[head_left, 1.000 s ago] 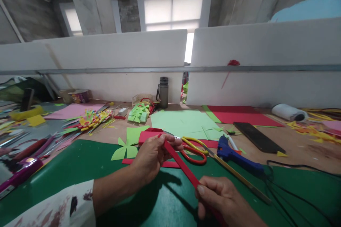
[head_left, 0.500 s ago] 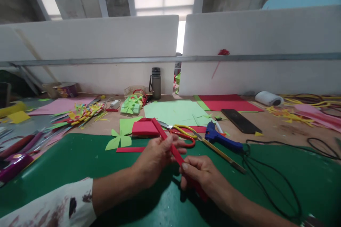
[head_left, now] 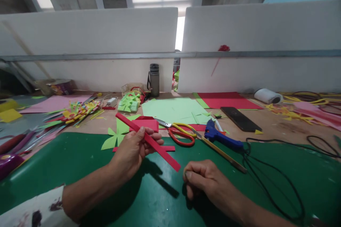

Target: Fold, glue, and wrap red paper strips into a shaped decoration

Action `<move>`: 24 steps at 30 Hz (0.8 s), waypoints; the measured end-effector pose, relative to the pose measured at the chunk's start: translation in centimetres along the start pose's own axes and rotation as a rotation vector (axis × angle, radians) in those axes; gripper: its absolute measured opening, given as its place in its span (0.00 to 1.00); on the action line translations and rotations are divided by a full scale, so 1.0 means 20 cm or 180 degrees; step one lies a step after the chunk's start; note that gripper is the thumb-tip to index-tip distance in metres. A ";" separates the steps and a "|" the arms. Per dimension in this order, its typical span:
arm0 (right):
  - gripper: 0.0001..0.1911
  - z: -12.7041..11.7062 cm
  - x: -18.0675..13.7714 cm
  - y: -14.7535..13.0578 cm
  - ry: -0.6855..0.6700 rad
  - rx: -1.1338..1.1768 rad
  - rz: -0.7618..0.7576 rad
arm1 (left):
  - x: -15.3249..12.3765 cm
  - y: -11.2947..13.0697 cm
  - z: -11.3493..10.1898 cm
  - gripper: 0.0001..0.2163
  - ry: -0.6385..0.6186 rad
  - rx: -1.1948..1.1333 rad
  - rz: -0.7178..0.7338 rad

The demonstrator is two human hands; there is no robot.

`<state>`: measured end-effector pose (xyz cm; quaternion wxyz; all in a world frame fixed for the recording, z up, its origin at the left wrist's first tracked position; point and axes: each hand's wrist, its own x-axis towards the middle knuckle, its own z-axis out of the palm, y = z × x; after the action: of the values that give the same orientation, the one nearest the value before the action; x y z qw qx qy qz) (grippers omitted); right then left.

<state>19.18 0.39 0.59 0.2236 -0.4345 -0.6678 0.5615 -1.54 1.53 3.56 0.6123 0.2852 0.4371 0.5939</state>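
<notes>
Pinching the red strip [head_left: 165, 156] in your left hand [head_left: 133, 148], above the green mat [head_left: 66, 156]; your right hand [head_left: 204, 177], near strip's lower end, thumb and forefinger pressed together.

White left sleeve [head_left: 44, 208], blotched dark brown

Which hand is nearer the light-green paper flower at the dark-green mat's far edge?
Left. The left hand, holding a red strip, is just right of the flower; the right hand is farther right and closer to the wearer.
</notes>
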 end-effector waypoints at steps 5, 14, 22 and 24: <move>0.12 0.00 -0.01 0.01 0.0249 -0.0138 -0.0558 | -0.07 -0.07 0.03 0.10 -0.1447 0.0762 -0.1107; 0.22 0.01 0.00 0.01 0.0404 0.0065 -0.0645 | -0.15 -0.21 0.10 0.10 -0.2101 0.1600 -0.1629; 0.23 -0.11 0.06 -0.01 0.1397 0.0353 -0.0151 | -0.13 -0.17 -0.02 0.14 -0.2115 0.1459 -0.1554; 0.21 -0.15 0.07 -0.02 0.1572 0.0571 -0.0201 | -0.12 -0.15 -0.05 0.15 -0.2012 0.1546 -0.1444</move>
<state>20.63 3.27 1.52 0.4349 -0.5157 -0.5537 0.4881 -0.85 -1.40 0.97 0.7456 0.4847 0.4068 0.2090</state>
